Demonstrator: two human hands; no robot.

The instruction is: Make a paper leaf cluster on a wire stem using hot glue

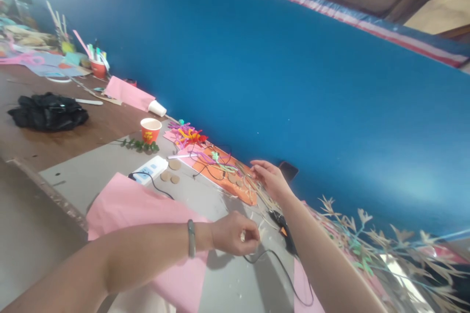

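My left hand (pixel 235 233) hovers over the grey table top with its fingers pinched together on something small and pale that I cannot make out. A green bangle (pixel 191 238) sits on that wrist. My right hand (pixel 267 177) reaches further back toward thin straw-like sticks (pixel 253 187) on an orange sheet (pixel 223 176); its fingers are curled, and I cannot tell whether they grip any sticks. A black glue gun (pixel 283 227) with a cable lies between my forearms.
Pink paper (pixel 147 215) covers the near table. An orange paper cup (pixel 150 130), coloured pipe cleaners (pixel 187 134), cardboard discs (pixel 171 171), a white device (pixel 150 169), a leafy sprig and a black bag (pixel 47 110) lie further left. Dried branches (pixel 367 249) spread at right. A blue wall stands behind.
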